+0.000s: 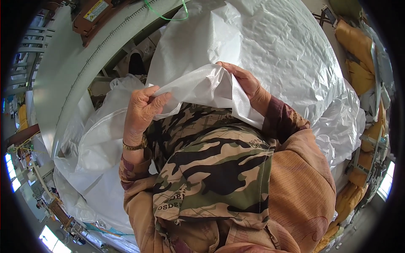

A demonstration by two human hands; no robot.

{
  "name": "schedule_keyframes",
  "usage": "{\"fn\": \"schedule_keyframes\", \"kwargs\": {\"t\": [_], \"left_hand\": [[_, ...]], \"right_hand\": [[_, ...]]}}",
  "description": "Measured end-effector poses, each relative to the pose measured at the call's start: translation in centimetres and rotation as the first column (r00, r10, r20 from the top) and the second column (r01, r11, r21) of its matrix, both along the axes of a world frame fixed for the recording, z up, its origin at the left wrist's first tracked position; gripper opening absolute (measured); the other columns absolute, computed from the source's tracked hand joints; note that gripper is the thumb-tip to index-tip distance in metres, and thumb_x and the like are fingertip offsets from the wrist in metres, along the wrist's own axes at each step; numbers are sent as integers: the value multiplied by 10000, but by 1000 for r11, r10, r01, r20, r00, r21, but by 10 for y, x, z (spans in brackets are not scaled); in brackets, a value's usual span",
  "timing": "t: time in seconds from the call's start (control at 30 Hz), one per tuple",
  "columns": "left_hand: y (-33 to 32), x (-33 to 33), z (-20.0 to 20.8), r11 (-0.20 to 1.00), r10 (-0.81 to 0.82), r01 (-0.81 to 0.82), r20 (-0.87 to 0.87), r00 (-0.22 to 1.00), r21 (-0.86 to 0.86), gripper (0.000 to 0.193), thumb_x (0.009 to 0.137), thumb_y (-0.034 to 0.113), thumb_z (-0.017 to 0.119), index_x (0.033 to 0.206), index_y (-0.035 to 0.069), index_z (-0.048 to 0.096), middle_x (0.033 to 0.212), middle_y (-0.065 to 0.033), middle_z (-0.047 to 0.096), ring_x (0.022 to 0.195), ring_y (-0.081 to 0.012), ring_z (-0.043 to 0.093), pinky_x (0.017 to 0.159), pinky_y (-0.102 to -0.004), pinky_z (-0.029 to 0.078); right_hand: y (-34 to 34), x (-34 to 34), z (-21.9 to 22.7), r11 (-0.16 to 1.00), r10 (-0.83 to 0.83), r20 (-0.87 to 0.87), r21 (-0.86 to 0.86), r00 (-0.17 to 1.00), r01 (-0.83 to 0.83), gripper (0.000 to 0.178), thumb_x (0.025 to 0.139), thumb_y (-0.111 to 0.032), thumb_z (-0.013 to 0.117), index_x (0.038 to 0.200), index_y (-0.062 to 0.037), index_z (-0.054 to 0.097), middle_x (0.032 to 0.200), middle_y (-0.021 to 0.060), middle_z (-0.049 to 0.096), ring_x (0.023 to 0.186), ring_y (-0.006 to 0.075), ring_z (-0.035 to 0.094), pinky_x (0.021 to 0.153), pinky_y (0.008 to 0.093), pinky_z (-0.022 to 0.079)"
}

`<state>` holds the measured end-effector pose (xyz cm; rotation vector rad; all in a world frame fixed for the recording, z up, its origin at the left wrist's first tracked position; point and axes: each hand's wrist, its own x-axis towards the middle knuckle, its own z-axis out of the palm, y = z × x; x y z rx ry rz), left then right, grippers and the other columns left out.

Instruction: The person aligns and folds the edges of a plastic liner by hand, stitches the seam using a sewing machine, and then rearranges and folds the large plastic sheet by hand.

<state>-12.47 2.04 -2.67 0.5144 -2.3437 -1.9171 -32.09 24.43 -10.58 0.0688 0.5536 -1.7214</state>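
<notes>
A sheet of white woven plastic (198, 86) stretches between my hands in front of my camouflage apron. My left hand (145, 105) pinches its left edge, with thumb and fingers closed on it. Farther up and to the right, my right hand (247, 82) grips the folded upper edge, fingertips pressed on the fold. Between the hands the edge sags in a loose curve. More of the white plastic spreads away beyond my hands and down past my left forearm.
A pale worktable (63, 84) with a ruled edge curves along the left, carrying a brown machine part (95, 19). A green cord (168, 17) loops at the top. Crumpled plastic (341, 122) lies at the right, beside yellow-brown bundles (356, 40).
</notes>
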Motion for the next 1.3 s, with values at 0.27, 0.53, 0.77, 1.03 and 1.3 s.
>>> {"fn": "schedule_keyframes", "kwargs": {"t": [0.27,0.53,0.77,1.03,1.3], "left_hand": [[-11,54,54,757,114,-258,-268,957,-600,118,836,177,629,770,87,665,564,-34,606,498,-182,561,541,-303,397],[6,122,115,-267,169,-850,-890,423,-454,346,917,301,595,773,-1,682,758,-114,685,660,-249,642,641,-349,523],[-27,210,239,-833,89,-494,-942,324,-248,315,911,338,632,856,44,732,805,-75,728,703,-190,698,629,-315,555],[-130,239,255,-686,441,-282,-692,572,-671,245,922,338,654,967,123,761,840,-69,737,707,-183,705,627,-293,536],[-225,203,193,-529,651,-103,-481,588,-842,312,937,379,564,1015,108,698,898,-178,690,814,-391,654,694,-459,513]], "right_hand": [[15,-33,-9,835,549,-622,444,-559,326,614,869,-302,690,1400,-105,452,1455,159,420,1356,313,382,1096,450,331],[-139,25,-86,972,115,-882,195,-457,-132,943,798,-593,661,1495,-85,279,1491,238,332,1403,399,283,1131,511,251],[-222,214,32,357,-167,-972,97,-166,-929,788,859,-526,597,1473,-99,349,1472,152,418,1345,306,407,1127,422,289],[-212,102,53,513,67,-976,-142,205,-846,589,958,-447,554,1273,50,546,1126,153,679,1043,270,634,974,367,449],[-98,17,41,763,-28,-999,-9,-20,-646,979,756,-571,713,1471,-38,308,1370,154,519,1281,293,471,1092,426,327]]}}
